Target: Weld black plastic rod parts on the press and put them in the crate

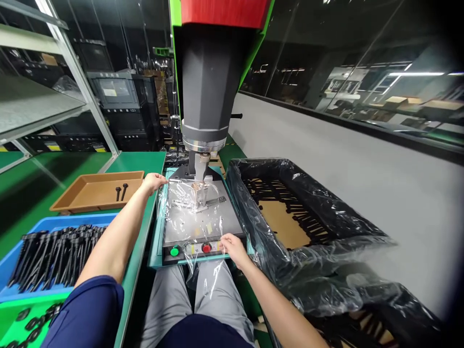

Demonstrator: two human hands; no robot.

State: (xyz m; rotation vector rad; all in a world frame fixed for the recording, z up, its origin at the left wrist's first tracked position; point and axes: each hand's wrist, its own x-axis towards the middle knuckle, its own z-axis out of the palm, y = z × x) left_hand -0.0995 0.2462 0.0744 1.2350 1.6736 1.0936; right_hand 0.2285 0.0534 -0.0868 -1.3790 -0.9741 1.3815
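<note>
A clear plastic bag or sheet spreads over the metal base plate of the bench machine, with its lower end hanging above my lap. My left hand pinches its upper left edge, beside the plate's far left corner. My right hand pinches the near right part of the plastic, close to the red button. Behind the plastic stands a small metal fixture, directly under the machine's tip. A green button sits at the plate's front left.
On the left are a brown tray with two black bolt-like parts, a blue bin full of long black parts, and a green bin of black rings. At right, a black crate lined with plastic holds rows of black parts on cardboard.
</note>
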